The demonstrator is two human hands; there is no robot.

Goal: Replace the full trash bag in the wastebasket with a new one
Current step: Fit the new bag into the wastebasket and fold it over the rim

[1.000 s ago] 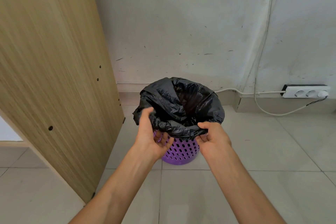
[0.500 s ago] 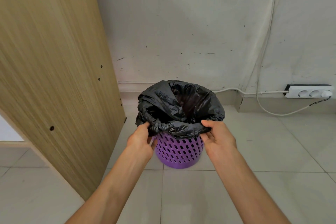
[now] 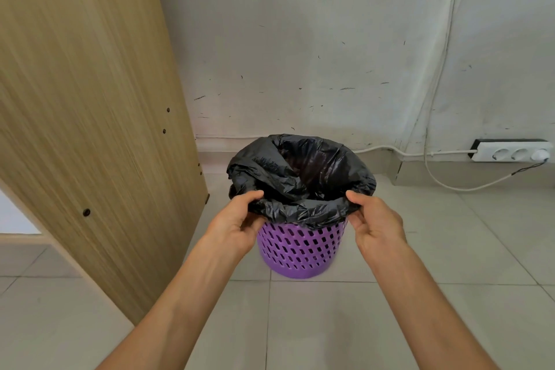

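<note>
We face a scuffed white wall [image 3: 300, 39] | pale tiled floor [image 3: 330, 324] below us | wood-grain cabinet panel [image 3: 75, 99] on our left | white three-socket power strip [image 3: 510, 153] low against the wall at our right, white cable [image 3: 450, 187] looping beneath it

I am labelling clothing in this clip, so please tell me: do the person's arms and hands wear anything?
No. The left hand and right hand are ungloved, with no ring on the fingers that show. The left forearm and right forearm are bare down to the picture's edge: no sleeve, watch or bracelet appears.

Bare L hand [image 3: 236, 224], R hand [image 3: 377, 224].
</note>
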